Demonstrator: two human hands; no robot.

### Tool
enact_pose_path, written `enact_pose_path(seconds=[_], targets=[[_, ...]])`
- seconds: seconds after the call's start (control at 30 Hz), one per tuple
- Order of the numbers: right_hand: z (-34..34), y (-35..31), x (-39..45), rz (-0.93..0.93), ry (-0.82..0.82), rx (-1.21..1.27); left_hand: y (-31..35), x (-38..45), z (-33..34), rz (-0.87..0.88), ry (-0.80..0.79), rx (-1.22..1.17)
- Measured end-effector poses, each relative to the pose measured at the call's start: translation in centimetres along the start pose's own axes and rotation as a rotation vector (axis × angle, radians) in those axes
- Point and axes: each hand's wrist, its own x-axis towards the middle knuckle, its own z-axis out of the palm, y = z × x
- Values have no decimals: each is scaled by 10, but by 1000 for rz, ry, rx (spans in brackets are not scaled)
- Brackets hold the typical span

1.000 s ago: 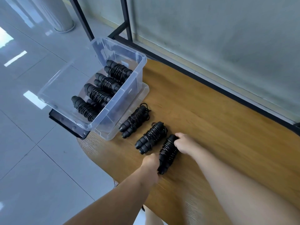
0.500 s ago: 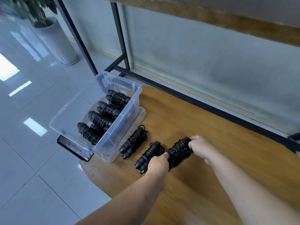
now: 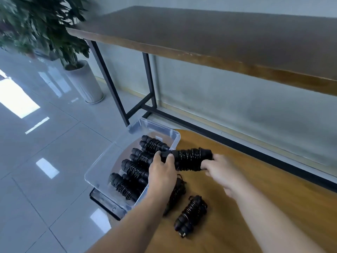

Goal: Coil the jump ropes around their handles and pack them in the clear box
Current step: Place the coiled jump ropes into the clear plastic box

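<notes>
I hold a black coiled jump rope [image 3: 189, 159] in the air at the right rim of the clear box [image 3: 102, 165]. My left hand [image 3: 162, 172] grips its left handle end and my right hand [image 3: 218, 170] grips its right end. Several coiled ropes [image 3: 135, 170] lie side by side inside the box. Two more coiled ropes stay on the wooden table: one [image 3: 191, 214] in full view, the other [image 3: 176, 194] partly hidden behind my left forearm.
The box stands at the left edge of the round wooden table [image 3: 255, 207], on its lid. Behind it a tall dark counter [image 3: 218, 37] on a black metal frame runs along the wall. A potted plant [image 3: 76, 77] stands on the tiled floor at left.
Both hands have lifted the coiled rope off the table and carried it left and up to the box's rim. The camera has tilted upward.
</notes>
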Motion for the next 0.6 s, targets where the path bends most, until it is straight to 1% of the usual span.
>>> enact_pose_path(seconds=[0.07, 0.13, 0.3, 0.4, 0.5, 0.6], targets=[[25, -15, 5, 24, -21, 58, 7, 24, -27, 29, 38, -12], [52, -30, 14, 53, -43, 103, 7, 56, -51, 34, 52, 39], [109, -67, 42, 136, -74, 226, -6, 131, -91, 10, 16, 163], [136, -79, 68, 224, -33, 265, -4, 160, -105, -13, -54, 257], [154, -94, 84, 322, 50, 270, -8, 183, -108, 33, -134, 374], [165, -100, 103, 368, 80, 263, -15, 206, -105, 46, -228, 462]])
